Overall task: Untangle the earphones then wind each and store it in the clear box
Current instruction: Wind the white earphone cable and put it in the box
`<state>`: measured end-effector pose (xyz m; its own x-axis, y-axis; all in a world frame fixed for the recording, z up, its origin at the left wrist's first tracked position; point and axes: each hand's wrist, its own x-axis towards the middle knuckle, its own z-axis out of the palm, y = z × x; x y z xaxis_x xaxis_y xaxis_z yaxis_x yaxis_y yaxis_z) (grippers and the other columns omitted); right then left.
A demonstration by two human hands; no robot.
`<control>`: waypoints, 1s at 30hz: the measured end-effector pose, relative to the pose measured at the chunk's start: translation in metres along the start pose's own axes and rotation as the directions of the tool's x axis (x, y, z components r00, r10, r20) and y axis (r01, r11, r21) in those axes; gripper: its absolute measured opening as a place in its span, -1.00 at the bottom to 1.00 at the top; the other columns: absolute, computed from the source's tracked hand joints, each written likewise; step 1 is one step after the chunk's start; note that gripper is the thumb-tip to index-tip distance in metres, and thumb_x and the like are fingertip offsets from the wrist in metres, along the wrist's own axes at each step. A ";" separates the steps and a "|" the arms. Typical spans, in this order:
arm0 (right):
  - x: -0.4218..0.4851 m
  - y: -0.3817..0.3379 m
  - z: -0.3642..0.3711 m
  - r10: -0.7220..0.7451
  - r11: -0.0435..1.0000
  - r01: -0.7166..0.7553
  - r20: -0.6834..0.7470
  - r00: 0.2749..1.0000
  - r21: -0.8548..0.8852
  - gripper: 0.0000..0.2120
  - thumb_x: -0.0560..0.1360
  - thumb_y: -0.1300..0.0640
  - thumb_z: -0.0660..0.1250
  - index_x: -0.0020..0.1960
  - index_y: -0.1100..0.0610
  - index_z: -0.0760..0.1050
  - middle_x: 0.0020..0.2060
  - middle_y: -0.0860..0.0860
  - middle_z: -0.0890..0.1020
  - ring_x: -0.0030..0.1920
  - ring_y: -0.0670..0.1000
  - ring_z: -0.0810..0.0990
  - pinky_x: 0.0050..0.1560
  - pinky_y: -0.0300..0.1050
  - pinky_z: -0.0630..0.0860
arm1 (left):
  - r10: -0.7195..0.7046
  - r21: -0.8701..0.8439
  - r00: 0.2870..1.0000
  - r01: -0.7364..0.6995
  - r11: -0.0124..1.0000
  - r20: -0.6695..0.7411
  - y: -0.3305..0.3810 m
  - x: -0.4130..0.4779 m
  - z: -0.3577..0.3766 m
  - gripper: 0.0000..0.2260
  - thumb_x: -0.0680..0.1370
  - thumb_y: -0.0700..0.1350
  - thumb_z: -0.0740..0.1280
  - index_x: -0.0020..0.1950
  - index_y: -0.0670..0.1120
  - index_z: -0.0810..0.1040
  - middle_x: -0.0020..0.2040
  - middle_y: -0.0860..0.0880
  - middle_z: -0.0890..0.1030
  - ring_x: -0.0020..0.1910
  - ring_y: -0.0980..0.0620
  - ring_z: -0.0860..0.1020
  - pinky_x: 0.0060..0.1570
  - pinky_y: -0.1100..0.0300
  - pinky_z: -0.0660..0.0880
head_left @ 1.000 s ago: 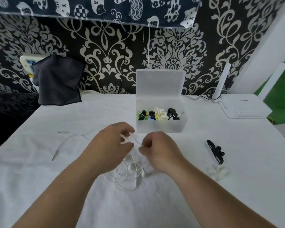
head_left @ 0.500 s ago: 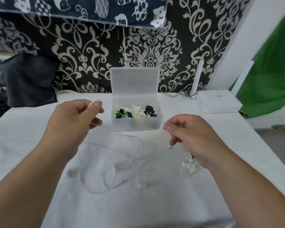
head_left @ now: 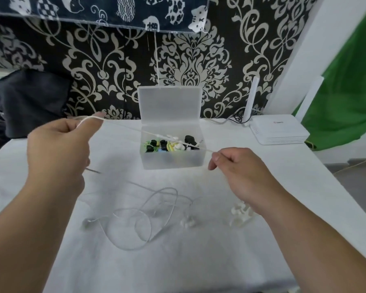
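Observation:
A white earphone cable (head_left: 135, 129) is stretched taut in the air between my hands, in front of the clear box (head_left: 173, 159). My left hand (head_left: 59, 144) pinches one end, raised at the left. My right hand (head_left: 239, 172) pinches the other end, lower and to the right of the box. The remaining cable lies in loose loops (head_left: 144, 218) on the white tablecloth below, with an earbud (head_left: 187, 224) beside them. The box stands open, lid upright, holding several wound earphones in black, green, yellow and white.
A white cable winder (head_left: 241, 212) lies on the cloth under my right wrist. A white router (head_left: 279, 130) sits at the back right, its antenna upright. A dark cloth (head_left: 30, 102) hangs at the back left. Patterned wall behind the table.
My hands, close together over the tangle a second ago, have moved apart and up, pulling a length of cable straight. The view has shifted right.

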<state>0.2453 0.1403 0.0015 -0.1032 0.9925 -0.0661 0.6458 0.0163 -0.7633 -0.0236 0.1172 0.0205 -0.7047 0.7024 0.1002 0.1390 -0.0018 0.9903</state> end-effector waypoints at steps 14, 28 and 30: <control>-0.007 -0.007 0.008 0.175 0.930 0.014 0.475 0.863 -0.367 -0.94 0.44 0.03 0.47 -0.11 -0.08 0.71 -0.30 -0.18 0.67 -0.28 -0.16 0.61 -0.21 -0.16 0.58 | 0.373 0.456 0.906 -0.424 0.783 0.201 -0.003 0.002 -0.015 -0.72 0.62 0.09 0.27 -0.09 -0.03 0.68 -0.38 0.00 0.48 -0.32 -0.09 0.50 -0.28 0.15 0.32; -0.025 -0.040 0.037 -0.271 0.905 0.028 0.523 0.808 0.425 -0.73 0.49 -0.05 0.43 0.13 0.04 0.64 0.02 -0.03 0.71 0.11 -0.02 0.66 0.21 -0.06 0.55 | 0.282 0.318 0.818 -0.478 0.819 0.502 0.007 -0.041 0.015 -0.53 0.63 0.16 0.13 -0.37 -0.07 0.48 -0.48 -0.10 0.52 -0.48 0.05 0.45 -0.39 0.10 0.38; -0.025 -0.040 0.039 -0.250 0.892 0.009 0.476 0.843 0.452 -0.80 0.53 -0.01 0.39 0.09 0.05 0.64 -0.01 0.03 0.71 0.05 0.03 0.69 0.15 0.00 0.56 | 0.278 0.275 0.806 -0.468 0.840 0.522 0.005 -0.042 0.016 -0.56 0.64 0.13 0.16 -0.35 -0.06 0.51 -0.47 -0.13 0.53 -0.49 0.02 0.45 -0.37 0.07 0.41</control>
<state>0.1920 0.1102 0.0088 -0.6090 0.7746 -0.1707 0.2327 -0.0313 -0.9720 0.0179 0.0997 0.0195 -0.1663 0.9376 0.3054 0.6377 -0.1340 0.7585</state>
